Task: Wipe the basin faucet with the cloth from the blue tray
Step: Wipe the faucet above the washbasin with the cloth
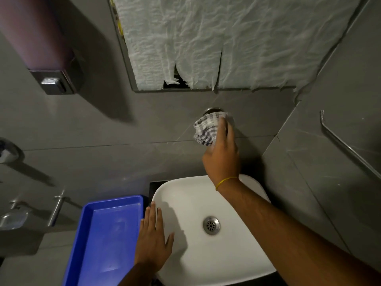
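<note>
My right hand point(223, 153) holds a grey-and-white checked cloth point(206, 129) pressed against the wall-mounted faucet point(213, 110) above the basin. Only the faucet's round chrome base shows; the cloth and hand cover the rest. My left hand point(153, 238) lies flat, fingers spread, on the left rim of the white basin point(237, 254). The blue tray point(107, 240) sits just left of the basin with nothing in it.
A soap dispenser point(47, 56) hangs on the wall at upper left. White crumpled paper covers the mirror point(226, 42). A metal rail point(348, 149) runs along the right wall. Chrome fittings point(55, 207) and a soap dish point(12, 219) stick out at left. The drain point(211, 225) sits mid-basin.
</note>
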